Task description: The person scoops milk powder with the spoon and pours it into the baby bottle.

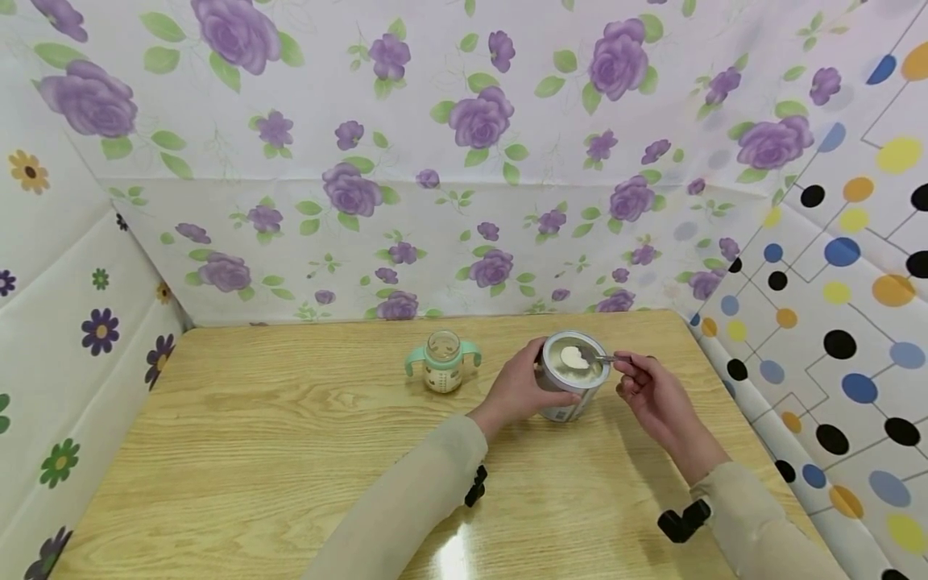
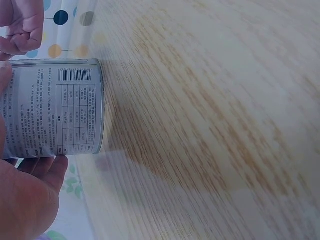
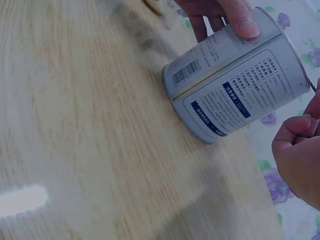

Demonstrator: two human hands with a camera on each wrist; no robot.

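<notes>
A tin can (image 1: 569,410) with a silvery rim stands on the table, printed with text and a barcode. My left hand (image 1: 516,388) grips it from the left side, thumb across its front and the other fingers behind. In its silvery top shows a white patch (image 1: 574,358) that looks like powder. My right hand (image 1: 658,401) pinches the handle of a metal spoon (image 1: 603,358) at the right of the rim. The spoon's tip reaches over the can's mouth beside the white patch. In the right wrist view, only a bit of the dark handle shows by the rim.
A baby bottle (image 1: 443,374) with mint-green handles stands uncapped left of the can. The wood-grain table (image 1: 290,451) meets a flowered cloth (image 1: 428,242) at the back and a dotted cloth (image 1: 812,322) on the right.
</notes>
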